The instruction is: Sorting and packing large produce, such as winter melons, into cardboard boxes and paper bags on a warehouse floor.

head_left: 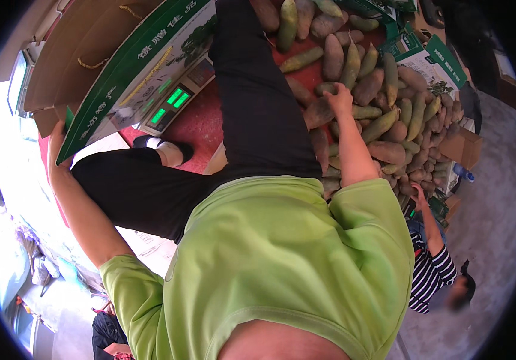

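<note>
My left hand [58,139] is at the near corner of a large green and white carton [150,51], its fingers closed around the edge and partly hidden. The carton stands open, with yellow rope handles on its brown inner side. Over on the right, my right hand [340,101] grips a reddish-brown root vegetable [318,113] lying on a big heap. Long green radishes [382,125] and more reddish-brown roots surround that hand. Beside the carton is a digital scale [171,107] with lit green displays; the carton hides part of it.
My black-trousered leg [261,90] stretches between scale and heap. Beyond the heap sits another green and white carton [429,63]. A person in a striped shirt [432,273] reaches into the heap's right side. A small brown box [460,147] lies by the heap's edge.
</note>
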Tool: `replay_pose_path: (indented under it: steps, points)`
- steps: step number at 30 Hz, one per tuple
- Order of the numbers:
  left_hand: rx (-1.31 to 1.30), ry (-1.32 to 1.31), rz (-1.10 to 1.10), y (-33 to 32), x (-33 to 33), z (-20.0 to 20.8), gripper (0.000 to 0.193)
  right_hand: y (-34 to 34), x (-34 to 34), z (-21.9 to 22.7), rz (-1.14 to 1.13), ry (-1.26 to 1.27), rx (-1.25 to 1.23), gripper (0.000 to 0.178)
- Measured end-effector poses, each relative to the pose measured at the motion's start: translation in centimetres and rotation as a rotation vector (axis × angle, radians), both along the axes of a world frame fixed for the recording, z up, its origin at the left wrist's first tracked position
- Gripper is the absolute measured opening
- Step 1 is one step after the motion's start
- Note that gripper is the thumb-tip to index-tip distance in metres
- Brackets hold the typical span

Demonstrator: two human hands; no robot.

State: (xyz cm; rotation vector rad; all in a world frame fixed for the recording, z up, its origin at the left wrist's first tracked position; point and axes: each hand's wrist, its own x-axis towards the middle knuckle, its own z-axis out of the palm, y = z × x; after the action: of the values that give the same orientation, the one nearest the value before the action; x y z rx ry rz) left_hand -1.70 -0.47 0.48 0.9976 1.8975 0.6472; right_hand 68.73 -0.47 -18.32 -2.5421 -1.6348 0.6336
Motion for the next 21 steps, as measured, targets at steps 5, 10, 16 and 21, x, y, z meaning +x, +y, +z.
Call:
replay_pose_path:
  steps: [5,10,16,21]
  points:
    - [-0.060,0.053,-0.026,0.2,2.4,1.7,0.013,-2.9,2.6,-4.1,-0.354,0.146,-0.066,0.072]
    - [0.017,-0.023,0.062,0.3,1.9,0.8,0.021,-5.1,3.0,-5.9,-0.694,0.492,-0.140,0.091]
    - [-0.055,-0.382,0.423,1.0,2.6,1.0,0.034,-4.6,0.6,-4.4,-0.764,0.477,-0.126,0.084]
    - [-0.002,-0.410,0.412,0.8,1.4,0.1,0.031,-4.0,-2.1,-3.6,-0.486,0.370,-0.139,0.083]
